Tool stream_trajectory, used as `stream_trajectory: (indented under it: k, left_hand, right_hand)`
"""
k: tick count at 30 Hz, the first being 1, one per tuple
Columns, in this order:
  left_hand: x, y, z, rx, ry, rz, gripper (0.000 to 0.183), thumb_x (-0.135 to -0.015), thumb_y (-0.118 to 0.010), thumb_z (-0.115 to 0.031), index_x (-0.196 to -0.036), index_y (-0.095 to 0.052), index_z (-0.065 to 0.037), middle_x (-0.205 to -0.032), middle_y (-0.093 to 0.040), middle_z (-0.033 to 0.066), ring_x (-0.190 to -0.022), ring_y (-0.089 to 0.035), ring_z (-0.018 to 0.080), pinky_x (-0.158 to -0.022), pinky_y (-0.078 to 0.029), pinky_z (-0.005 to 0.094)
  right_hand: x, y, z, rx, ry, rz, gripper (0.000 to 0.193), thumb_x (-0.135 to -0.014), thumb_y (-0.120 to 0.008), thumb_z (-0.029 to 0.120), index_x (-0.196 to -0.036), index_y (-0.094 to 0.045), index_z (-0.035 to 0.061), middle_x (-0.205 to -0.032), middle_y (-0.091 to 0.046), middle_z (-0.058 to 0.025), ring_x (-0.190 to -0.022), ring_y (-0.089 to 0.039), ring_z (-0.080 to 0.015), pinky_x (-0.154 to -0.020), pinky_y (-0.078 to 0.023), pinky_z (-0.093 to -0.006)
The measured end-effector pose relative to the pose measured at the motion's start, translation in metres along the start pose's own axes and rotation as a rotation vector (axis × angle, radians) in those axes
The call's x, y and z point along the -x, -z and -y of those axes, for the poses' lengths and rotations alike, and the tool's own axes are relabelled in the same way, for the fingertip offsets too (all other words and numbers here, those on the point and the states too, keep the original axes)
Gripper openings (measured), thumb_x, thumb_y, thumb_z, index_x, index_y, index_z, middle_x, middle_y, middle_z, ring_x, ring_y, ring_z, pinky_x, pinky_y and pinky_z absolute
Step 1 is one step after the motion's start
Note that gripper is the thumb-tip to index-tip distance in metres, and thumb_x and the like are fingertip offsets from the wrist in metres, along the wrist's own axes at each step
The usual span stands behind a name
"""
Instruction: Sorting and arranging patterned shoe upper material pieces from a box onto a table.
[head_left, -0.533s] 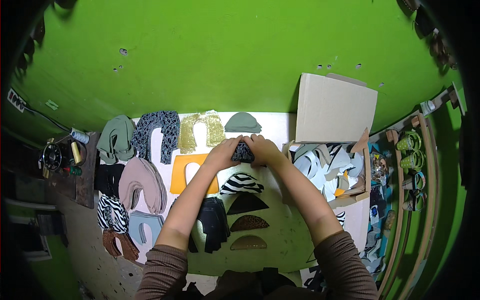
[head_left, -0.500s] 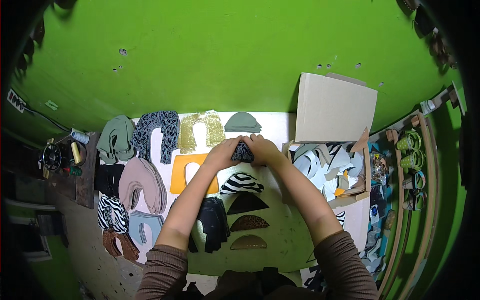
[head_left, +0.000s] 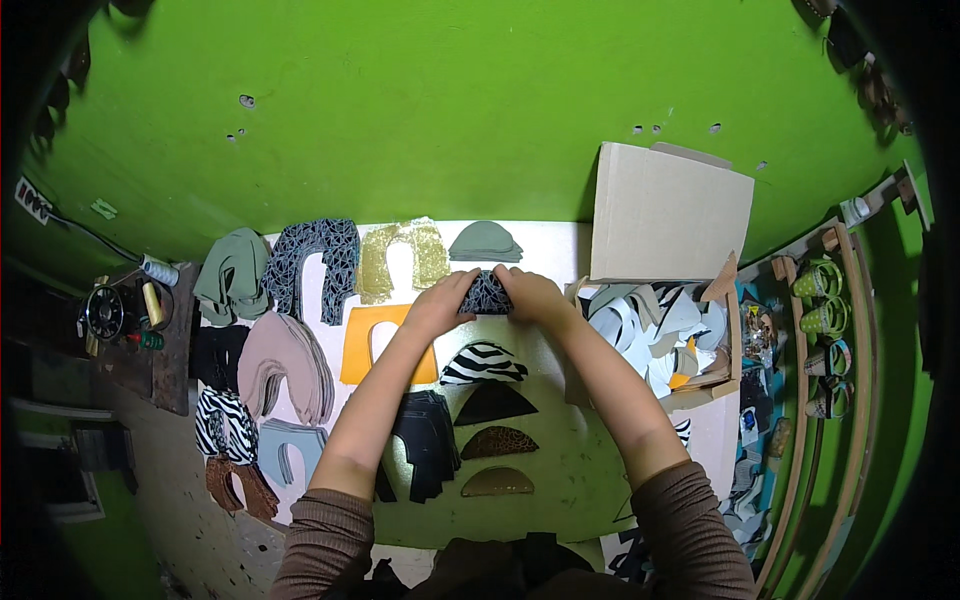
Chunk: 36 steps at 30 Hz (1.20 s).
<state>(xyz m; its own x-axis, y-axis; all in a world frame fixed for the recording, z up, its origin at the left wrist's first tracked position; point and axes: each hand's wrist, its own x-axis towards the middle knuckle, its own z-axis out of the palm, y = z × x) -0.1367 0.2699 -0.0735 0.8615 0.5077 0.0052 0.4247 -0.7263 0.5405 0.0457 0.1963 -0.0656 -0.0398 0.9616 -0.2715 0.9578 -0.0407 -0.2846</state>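
Observation:
Between my hands is a dark piece with a light criss-cross line pattern [head_left: 486, 294], its ends partly covered by my fingers. My left hand [head_left: 441, 303] is closed on its left end and my right hand [head_left: 535, 297] grips the right end. Just beyond lies a small stack of green half-moon pieces [head_left: 484, 241]. On the near side, a column of half-moon pieces runs toward me: zebra-striped [head_left: 484, 365], black [head_left: 495, 404], leopard-spotted [head_left: 501, 441] and brown [head_left: 498, 482]. An orange arched piece [head_left: 362, 345] lies left of my left hand.
Stacks of U-shaped pieces cover the left side, among them pink [head_left: 285, 350], gold [head_left: 378, 262] and black [head_left: 428, 445]. To the right stands an open cardboard box [head_left: 668, 215] full of scraps. Further right are sandals [head_left: 823, 320] on a wooden rack.
My fingers have spread apart along the patterned piece, so more of its surface shows and it looks flatter. The other pieces keep their places.

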Motion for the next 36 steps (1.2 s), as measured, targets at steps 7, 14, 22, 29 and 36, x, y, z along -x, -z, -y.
stream_trajectory:
  k: [7,14,22,29,36]
  left_hand:
    - [0.012,0.028,-0.012,-0.025,0.013,-0.156,0.056,-0.073,-0.070,-0.027,-0.121,-0.049,-0.009,-0.115,-0.053,0.0119,-0.106,-0.052,0.0294,-0.088,-0.045,0.0356]
    - [0.041,0.048,-0.067,0.013,-0.048,-0.349,0.024,-0.081,-0.060,-0.017,-0.101,-0.059,-0.004,-0.095,-0.060,0.0125,-0.092,-0.056,0.0297,-0.079,-0.045,0.0362]
    - [0.086,-0.007,-0.179,0.156,-0.101,-0.533,0.013,-0.080,-0.059,-0.003,-0.093,-0.063,-0.002,-0.079,-0.062,0.0118,-0.071,-0.061,0.0250,-0.063,-0.047,0.0307]
    - [0.102,-0.079,-0.260,0.249,-0.082,-0.479,0.033,-0.072,-0.047,0.013,-0.100,-0.060,-0.001,-0.092,-0.061,0.0134,-0.083,-0.062,0.0262,-0.072,-0.048,0.0314]
    - [0.119,-0.166,-0.318,0.353,0.048,-0.121,0.024,-0.081,-0.048,-0.003,-0.102,-0.059,-0.004,-0.099,-0.059,0.0129,-0.092,-0.058,0.0289,-0.079,-0.046,0.0361]
  right_hand:
    - [0.023,0.020,0.012,-0.013,0.053,-0.092,0.058,-0.063,-0.073,0.011,-0.112,-0.040,0.0096,-0.096,-0.055,-0.0150,-0.092,-0.057,-0.0328,-0.074,-0.050,-0.0410]
    - [0.071,0.045,0.019,-0.132,0.261,-0.558,0.021,-0.072,-0.063,0.012,-0.090,-0.053,0.0047,-0.087,-0.057,-0.0123,-0.085,-0.057,-0.0302,-0.072,-0.047,-0.0400]
    - [0.194,0.062,0.015,-0.072,0.499,-0.529,0.018,-0.075,-0.064,0.022,-0.075,-0.054,0.0080,-0.071,-0.057,-0.0062,-0.072,-0.058,-0.0249,-0.067,-0.043,-0.0362]
    - [0.290,0.028,-0.034,-0.260,0.505,-0.389,0.008,-0.077,-0.057,0.009,-0.083,-0.052,0.0072,-0.079,-0.056,-0.0078,-0.079,-0.057,-0.0280,-0.069,-0.044,-0.0384]
    - [0.362,-0.044,-0.090,-0.081,0.199,-0.156,0.030,-0.071,-0.059,0.006,-0.101,-0.053,0.0090,-0.098,-0.053,-0.0105,-0.093,-0.054,-0.0273,-0.076,-0.045,-0.0390]
